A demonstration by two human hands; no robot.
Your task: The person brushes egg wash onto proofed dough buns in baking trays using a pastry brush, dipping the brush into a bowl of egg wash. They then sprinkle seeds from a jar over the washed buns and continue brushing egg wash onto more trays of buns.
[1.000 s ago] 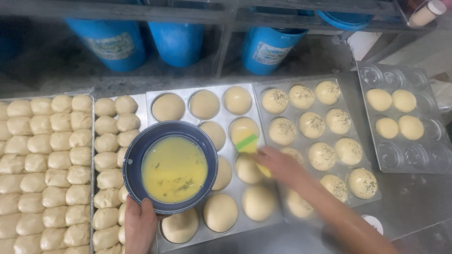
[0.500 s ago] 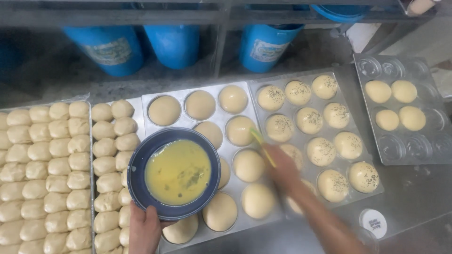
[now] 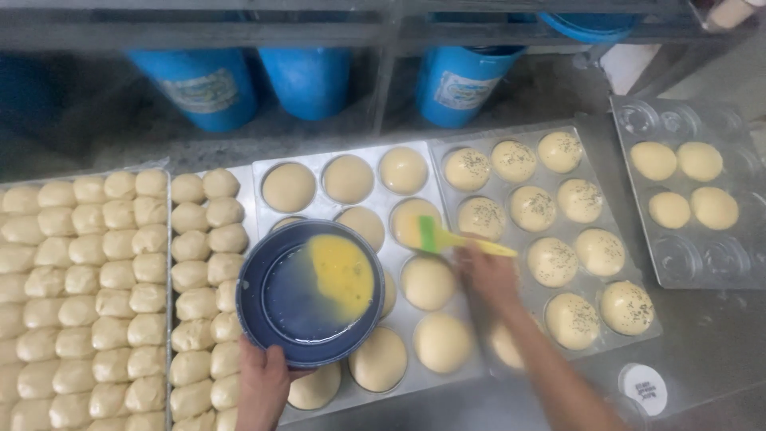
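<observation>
I see my left hand [image 3: 262,387] at about 7 o'clock in the view, closed on the near rim of a blue bowl [image 3: 309,292]. The bowl is tilted, so the yellow egg wash [image 3: 341,275] pools toward its 2 o'clock side. It hangs over the middle tray [image 3: 263,172] of plain buns, hiding part of it.

My right hand [image 3: 487,275] sits at 3 o'clock from the bowl, just beside it, and grips a brush [image 3: 447,239] by its yellow handle. The hand is blurred, so I cannot make out the fingers. The brush's green head points to 10 o'clock and touches a bun [image 3: 415,217] in the tray's second row, just off the bowl's 1 o'clock edge.

At 3 o'clock from that tray lies a tray of seeded buns [image 3: 533,209], partly crossed by my right forearm. Further out at 2 o'clock is a clear mould tray [image 3: 702,263] with four buns. At 9 o'clock, rows of small dough rolls [image 3: 88,279] cover the counter [image 3: 702,351]. Blue tubs [image 3: 199,84] stand at 12 o'clock.
</observation>
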